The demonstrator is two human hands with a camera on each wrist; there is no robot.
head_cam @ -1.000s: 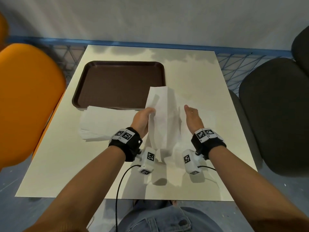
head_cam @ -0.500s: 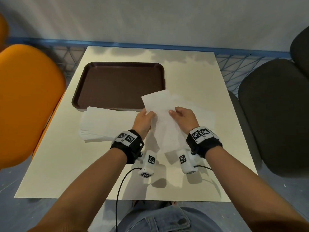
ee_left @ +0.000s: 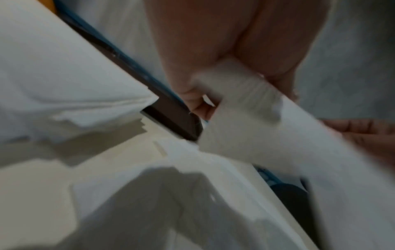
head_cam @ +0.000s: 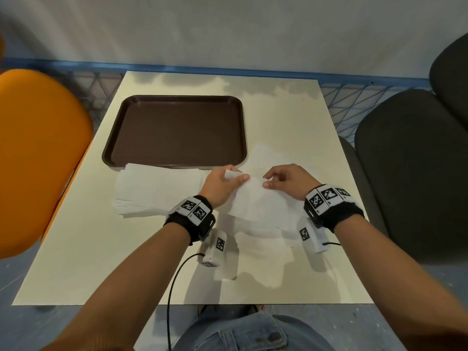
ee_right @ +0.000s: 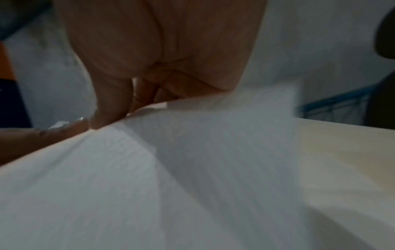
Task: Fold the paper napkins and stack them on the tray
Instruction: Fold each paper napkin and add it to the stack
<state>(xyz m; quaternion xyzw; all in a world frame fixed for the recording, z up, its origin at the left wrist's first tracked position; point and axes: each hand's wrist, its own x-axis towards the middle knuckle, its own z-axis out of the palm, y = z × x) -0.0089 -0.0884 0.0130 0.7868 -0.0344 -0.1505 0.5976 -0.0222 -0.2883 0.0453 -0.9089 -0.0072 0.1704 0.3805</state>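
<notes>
A white paper napkin (head_cam: 258,201) is held just above the table between both hands. My left hand (head_cam: 229,179) pinches its far left corner with thumb over the paper (ee_left: 245,94). My right hand (head_cam: 276,179) pinches the top edge beside it, fingers curled on the napkin (ee_right: 149,152). A stack of unfolded napkins (head_cam: 157,191) lies to the left, its far edge touching the brown tray (head_cam: 174,130), which holds nothing. More white napkins (head_cam: 266,155) lie flat under and beyond the held one.
The cream table (head_cam: 291,117) has an orange chair (head_cam: 38,158) at its left and dark grey chairs (head_cam: 415,173) at its right. A black cable (head_cam: 174,282) hangs off the near edge by my lap.
The napkin stood upright between my hands a second ago. It has come down and folded over toward me, and both hands have closed together on its top edge.
</notes>
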